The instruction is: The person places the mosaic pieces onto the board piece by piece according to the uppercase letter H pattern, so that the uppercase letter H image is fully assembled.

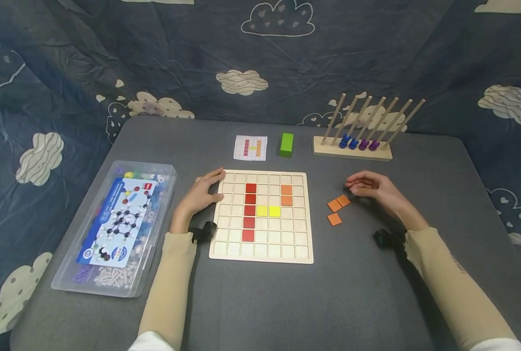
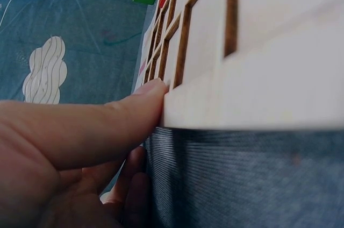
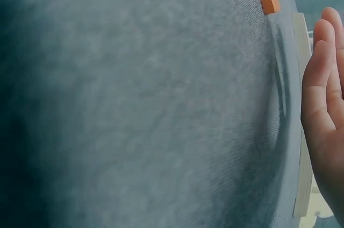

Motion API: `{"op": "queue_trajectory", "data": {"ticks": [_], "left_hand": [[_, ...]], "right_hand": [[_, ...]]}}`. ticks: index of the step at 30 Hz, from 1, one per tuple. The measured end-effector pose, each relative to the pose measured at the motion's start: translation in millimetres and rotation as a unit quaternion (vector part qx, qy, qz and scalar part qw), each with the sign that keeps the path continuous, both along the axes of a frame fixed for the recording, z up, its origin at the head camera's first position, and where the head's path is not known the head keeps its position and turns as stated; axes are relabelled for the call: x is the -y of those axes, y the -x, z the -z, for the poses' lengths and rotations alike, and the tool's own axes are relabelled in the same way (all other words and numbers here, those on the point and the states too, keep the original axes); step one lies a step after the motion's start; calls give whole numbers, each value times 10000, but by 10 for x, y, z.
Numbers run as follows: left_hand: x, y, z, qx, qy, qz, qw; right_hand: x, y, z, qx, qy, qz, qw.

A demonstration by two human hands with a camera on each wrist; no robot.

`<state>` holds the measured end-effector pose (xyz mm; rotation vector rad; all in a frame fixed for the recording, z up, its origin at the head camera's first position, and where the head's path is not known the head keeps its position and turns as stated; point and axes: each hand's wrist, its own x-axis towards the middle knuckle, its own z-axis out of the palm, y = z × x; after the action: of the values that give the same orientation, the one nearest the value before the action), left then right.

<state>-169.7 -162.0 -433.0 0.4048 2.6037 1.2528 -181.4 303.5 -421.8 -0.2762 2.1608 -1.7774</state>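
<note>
In the head view a wooden grid board (image 1: 262, 248) lies flat, carrying a column of several red tiles (image 1: 249, 223), two yellow tiles (image 1: 275, 211) side by side and two orange tiles (image 1: 286, 200) at upper right. My left hand (image 1: 197, 197) touches the board's upper left edge; its thumb (image 2: 126, 120) presses the rim in the left wrist view. To the right of the board lie three loose orange tiles (image 1: 334, 219). Just beyond them is my right hand (image 1: 376, 190), fingers together and slightly bent. Nothing shows in its grasp.
Behind the board are a printed pattern card (image 1: 250, 148), a green block (image 1: 286, 145) and a wooden peg stand (image 1: 352, 152) with blue and purple beads. At left sits a clear plastic case (image 1: 126, 287) of molecular model parts. A patterned cloth (image 1: 199, 58) hangs behind the table.
</note>
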Motion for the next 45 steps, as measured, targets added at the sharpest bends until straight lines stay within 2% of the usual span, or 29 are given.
{"op": "queue_trajectory", "data": {"ticks": [5,10,15,22,33,41,45], "left_hand": [[3,3,11,-34,-13,24,10000],[-2,0,-3,-64,-35,37,10000],[0,0,0,-76,-35,47,10000],[2,2,10,-42,-8,13,10000],[0,8,0,-161,-30,72,9998],[7,13,12,-152,-20,97,9998],[11,5,16,-112,-44,80,9999]], "right_hand": [[3,-37,-7,-53,-636,54,9979],[47,-70,-12,-279,-1298,-108,9911],[97,-83,-7,-476,-1688,-323,9840],[123,-70,20,-672,-2215,-421,9719],[156,-66,8,-878,-2544,-476,9619],[103,-58,-24,-395,-2321,-354,9712],[98,-52,-54,-284,-2122,-257,9765]]}}
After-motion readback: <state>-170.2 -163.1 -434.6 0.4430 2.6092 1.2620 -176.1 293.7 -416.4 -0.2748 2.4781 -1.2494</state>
